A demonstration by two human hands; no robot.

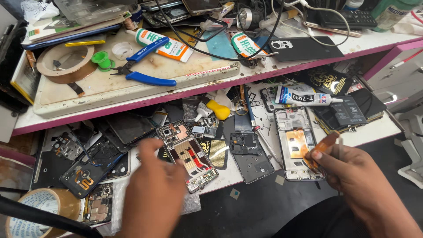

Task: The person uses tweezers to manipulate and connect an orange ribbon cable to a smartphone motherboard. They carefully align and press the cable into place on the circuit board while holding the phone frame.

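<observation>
The right hand (352, 176) pinched a thin orange flex strip (325, 144) between thumb and fingers, closed on its lower part, so that the strip stood tilted up just beside an opened phone frame (296, 145) on the lower bench (374, 130). The strip's lower end seemed to hang over the frame's right edge; whether it touched the frame could not be told.

The left hand (154, 189) was blurred, its back toward the camera, held over the bench's front edge. Its fingers reached toward a stripped phone (188, 156) with red and gold parts showing, and whether they were spread or closed on anything could not be told.

Between the 2 phones lay a dark back cover (249, 154). Behind the frame lay a white glue tube (304, 98) on its side, and a yellow-capped bottle (213, 109) lay well left of it. On the upper shelf (132, 105), blue pliers (143, 66) rested on a white tray (110, 86) near a tape roll (66, 61). Another tape roll (44, 207) sat at the lower left.
</observation>
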